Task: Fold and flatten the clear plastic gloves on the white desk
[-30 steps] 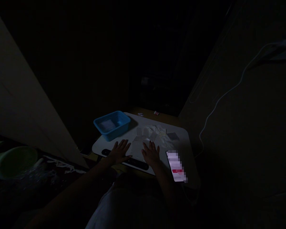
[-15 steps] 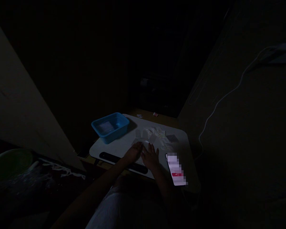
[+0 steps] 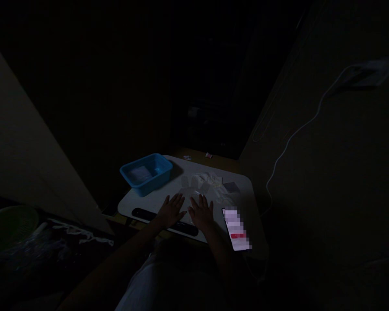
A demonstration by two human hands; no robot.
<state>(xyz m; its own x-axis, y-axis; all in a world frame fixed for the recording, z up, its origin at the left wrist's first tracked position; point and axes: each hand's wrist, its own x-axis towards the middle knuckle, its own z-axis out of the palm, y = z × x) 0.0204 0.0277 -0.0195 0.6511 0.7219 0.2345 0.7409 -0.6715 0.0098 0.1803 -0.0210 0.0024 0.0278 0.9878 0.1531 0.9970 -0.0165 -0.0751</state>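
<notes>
My left hand [image 3: 171, 211] lies palm down with fingers spread near the front edge of the small white table [image 3: 178, 166]. Beside it, my right hand [image 3: 201, 212] is flat too, its fingers apart. Just beyond the fingertips is a clear, shiny plastic piece [image 3: 197, 191], too dim to make out fully. Behind and right of it are crumpled whitish packets [image 3: 210, 179] and a small grey square [image 3: 231, 187]. Neither hand appears to hold anything.
A blue plastic basin [image 3: 149, 188] with a pale item inside stands at the table's back left. A lit phone [image 3: 236, 229] lies at the right. A white cable [image 3: 287, 144] runs along the right wall. A green round basin [image 3: 11, 226] is at lower left.
My left hand has opened from a closed pose and moved left and down, away from my right hand. Both hands now lie spread. The view has shifted slightly.
</notes>
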